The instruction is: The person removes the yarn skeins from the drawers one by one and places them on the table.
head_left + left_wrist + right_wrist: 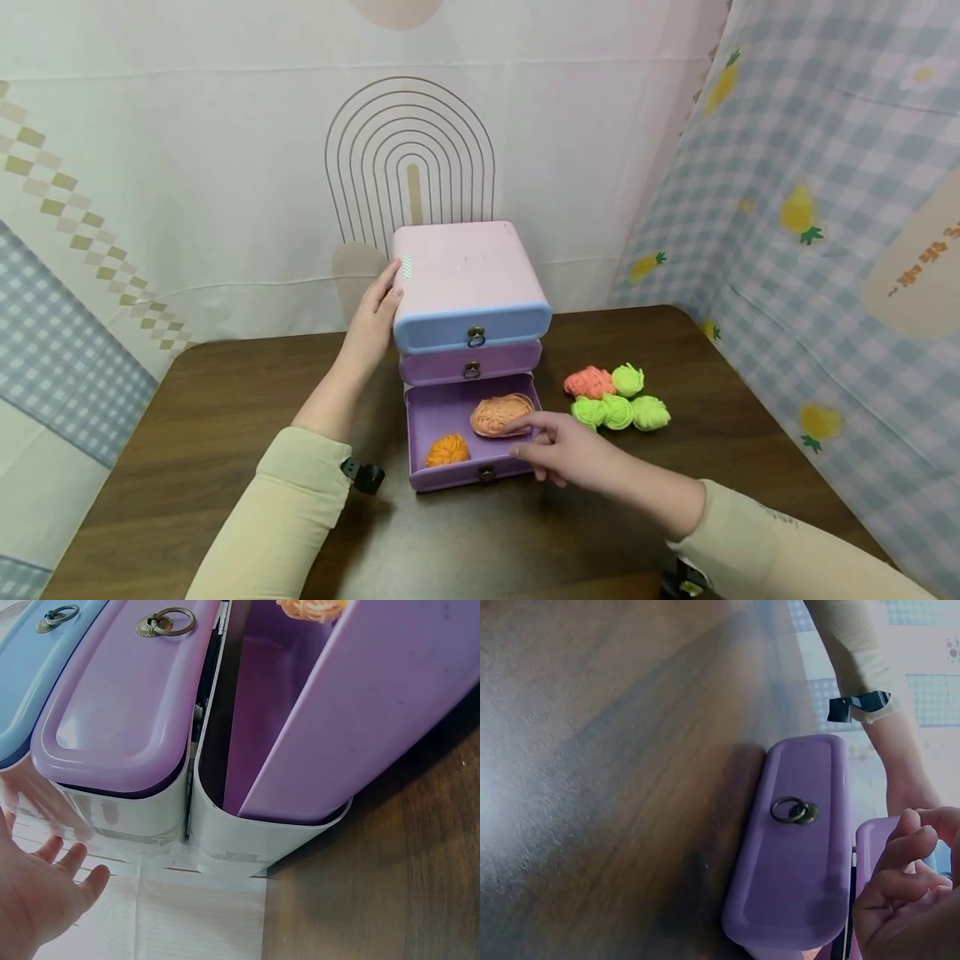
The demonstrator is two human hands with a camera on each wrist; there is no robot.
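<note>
A small chest of drawers (465, 262) with a pink top stands on the table, its purple bottom drawer (442, 408) pulled out. Inside that drawer lie a peach yarn ball (497, 414) and a smaller orange yarn ball (447, 450). My left hand (373, 321) rests against the chest's upper left side, fingers extended in the left wrist view. Over the drawer's right edge hangs my right hand (566, 450), fingers loosely bent with nothing pinched between them. Its index finger overlaps the peach ball in the head view.
Right of the chest, a coral yarn ball (590, 382) and several green yarn balls (617, 412) sit together on the wooden table (247, 417). The blue top drawer (435, 332) and the purple middle drawer (435, 367) are closed. A patterned cloth backdrop hangs behind.
</note>
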